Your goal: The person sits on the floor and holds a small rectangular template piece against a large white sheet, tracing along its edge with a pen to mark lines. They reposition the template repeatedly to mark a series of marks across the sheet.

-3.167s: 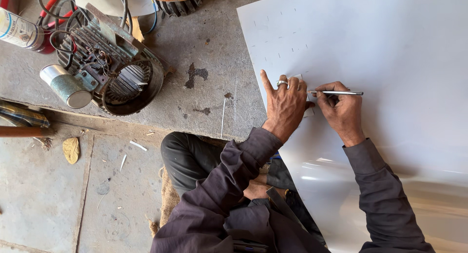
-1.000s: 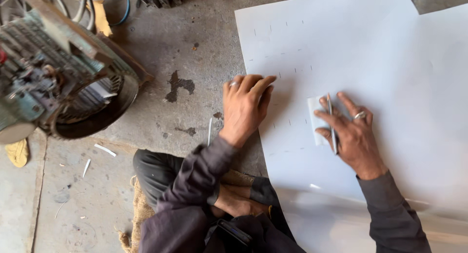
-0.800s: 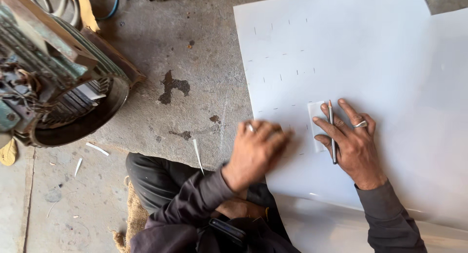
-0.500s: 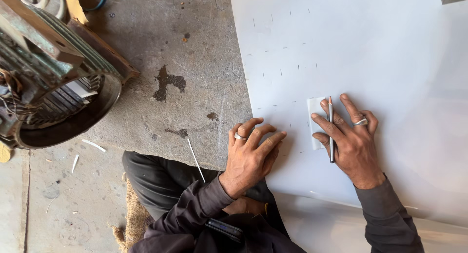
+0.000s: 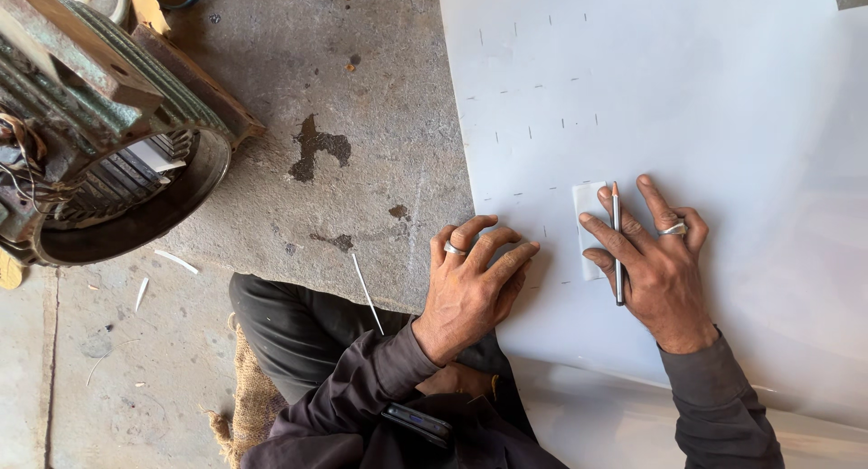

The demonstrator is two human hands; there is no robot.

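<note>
A large white sheet (image 5: 687,89) with several short pencil marks lies on the concrete slab. My left hand (image 5: 475,284), a ring on one finger, rests flat with fingers apart on the sheet's near left edge. My right hand (image 5: 655,261), also ringed, lies flat on the sheet and pins a small white paper strip (image 5: 588,225) under its fingers. A thin pencil (image 5: 617,243) is held between two fingers of that hand, its tip pointing away from me.
An open electric motor housing (image 5: 99,152) with exposed windings stands at the left on the concrete slab (image 5: 344,89). A thin metal rod (image 5: 366,293) lies at the slab's near edge. White scraps (image 5: 176,263) litter the floor. My knees and a burlap cloth (image 5: 249,406) are below.
My left hand has pulled back from higher on the sheet to its near left edge. The right hand stays on the paper strip with the pencil. The view has shifted right.
</note>
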